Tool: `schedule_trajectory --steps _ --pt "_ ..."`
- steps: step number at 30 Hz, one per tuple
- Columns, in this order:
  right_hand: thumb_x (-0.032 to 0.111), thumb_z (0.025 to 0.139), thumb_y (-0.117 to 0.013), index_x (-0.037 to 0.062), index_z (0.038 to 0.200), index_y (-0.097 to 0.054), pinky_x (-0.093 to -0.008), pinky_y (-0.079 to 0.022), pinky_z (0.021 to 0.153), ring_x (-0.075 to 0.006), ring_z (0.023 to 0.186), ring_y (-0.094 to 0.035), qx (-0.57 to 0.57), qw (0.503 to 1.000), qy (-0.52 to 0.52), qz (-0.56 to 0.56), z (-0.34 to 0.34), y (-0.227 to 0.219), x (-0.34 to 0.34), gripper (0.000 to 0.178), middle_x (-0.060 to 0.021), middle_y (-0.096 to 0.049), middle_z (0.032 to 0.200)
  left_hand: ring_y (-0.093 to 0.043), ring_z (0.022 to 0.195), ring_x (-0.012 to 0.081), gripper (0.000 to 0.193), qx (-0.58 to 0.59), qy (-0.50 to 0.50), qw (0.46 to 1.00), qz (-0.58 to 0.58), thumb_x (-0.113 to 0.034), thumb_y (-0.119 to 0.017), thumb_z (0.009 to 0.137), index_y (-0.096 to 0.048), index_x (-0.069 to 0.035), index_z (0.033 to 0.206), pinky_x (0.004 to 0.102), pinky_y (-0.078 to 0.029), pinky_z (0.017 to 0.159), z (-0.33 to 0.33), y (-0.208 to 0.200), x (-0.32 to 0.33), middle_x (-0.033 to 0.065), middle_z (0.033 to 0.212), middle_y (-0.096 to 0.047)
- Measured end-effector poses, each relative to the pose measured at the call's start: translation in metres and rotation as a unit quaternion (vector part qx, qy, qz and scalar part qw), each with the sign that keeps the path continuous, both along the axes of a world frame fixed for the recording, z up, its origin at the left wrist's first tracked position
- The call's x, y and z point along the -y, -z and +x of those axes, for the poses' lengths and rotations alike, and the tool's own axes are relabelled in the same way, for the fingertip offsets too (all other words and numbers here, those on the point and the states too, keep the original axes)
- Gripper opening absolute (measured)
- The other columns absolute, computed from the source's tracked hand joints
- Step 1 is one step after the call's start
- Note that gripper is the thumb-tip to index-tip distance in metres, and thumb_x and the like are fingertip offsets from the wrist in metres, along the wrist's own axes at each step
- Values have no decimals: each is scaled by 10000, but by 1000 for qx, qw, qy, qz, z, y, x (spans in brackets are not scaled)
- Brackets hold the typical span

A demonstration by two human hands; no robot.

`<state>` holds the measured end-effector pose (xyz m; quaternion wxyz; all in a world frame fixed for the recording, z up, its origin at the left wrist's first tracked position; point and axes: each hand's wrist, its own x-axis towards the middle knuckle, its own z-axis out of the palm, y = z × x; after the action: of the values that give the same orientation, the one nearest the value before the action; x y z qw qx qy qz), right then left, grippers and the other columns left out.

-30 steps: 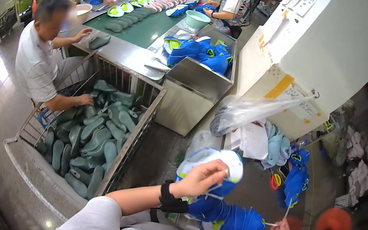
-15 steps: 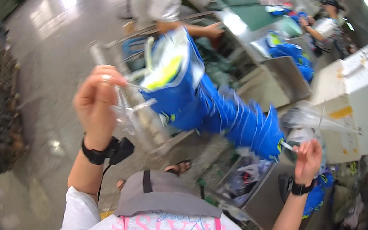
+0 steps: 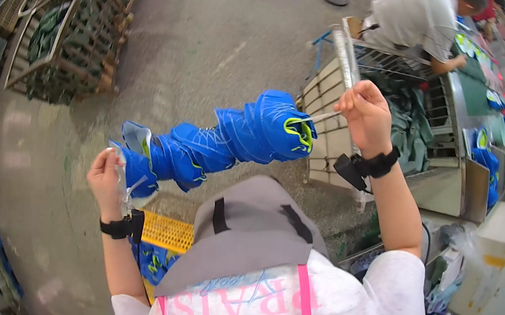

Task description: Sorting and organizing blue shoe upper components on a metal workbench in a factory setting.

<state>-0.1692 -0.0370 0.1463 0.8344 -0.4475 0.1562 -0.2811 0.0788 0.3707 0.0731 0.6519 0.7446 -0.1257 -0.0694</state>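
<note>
"Where's that nested row of blue fabric shoe uppers (image 3: 217, 150)?"
"Between right hand (image 3: 367, 120) and left hand (image 3: 106, 183)! Right fingers pinch its thin white cord (image 3: 321, 118), just clear of the uppers; left fingers press together beside the other end, their hold unclear."
"Its look?"
"Crumpled, lime-edged, white-lined!"

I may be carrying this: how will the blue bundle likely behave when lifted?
The blue bundle probably flexes: soft-looking pieces are bunched in a row. Lifted by one end, it may droop or swing; the left hand is at one end, the right hand pinches a pale cord at the other. Its creased, fabric-like surface suggests low fragility.
</note>
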Motion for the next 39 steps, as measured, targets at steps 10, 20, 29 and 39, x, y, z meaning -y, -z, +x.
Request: schedule_trajectory --steps 10,20,29,39 --pt "-34 714 -481 -29 801 -653 -292 -508 521 -171 549 -618 -463 797 -333 -200 95 163 74 193 -95 -647 761 -604 570 208 147 -272 114 823 485 -122 -580 728 -644 -2 674 374 -460 544 61 209 -69 103 578 -611" --pt "180 761 -518 -9 779 -631 -332 -479 501 -204 511 -602 -424 732 -461 -269 203 191 186 221 -116 -598 625 -552 770 201 176 -417 228 776 414 -164 -496 822 -581 -38 911 347 -446 677 224 265 144 95 869 -581" --pt "198 769 -515 8 657 -572 -306 -454 469 -190 509 -588 -455 814 -360 -1 386 212 372 228 -88 -583 605 -467 1036 171 348 -465 296 818 161 -215 -441 893 -446 -41 1194 323 -398 873 427 253 433 57 1176 -481" --pt "60 815 -487 59 679 -506 -298 -419 633 -156 634 -491 -120 968 218 -23 660 117 730 137 -25 -498 667 -528 681 180 371 -81 283 936 193 -285 -399 910 -560 43 968 324 -429 613 762 151 915 96 791 -589"
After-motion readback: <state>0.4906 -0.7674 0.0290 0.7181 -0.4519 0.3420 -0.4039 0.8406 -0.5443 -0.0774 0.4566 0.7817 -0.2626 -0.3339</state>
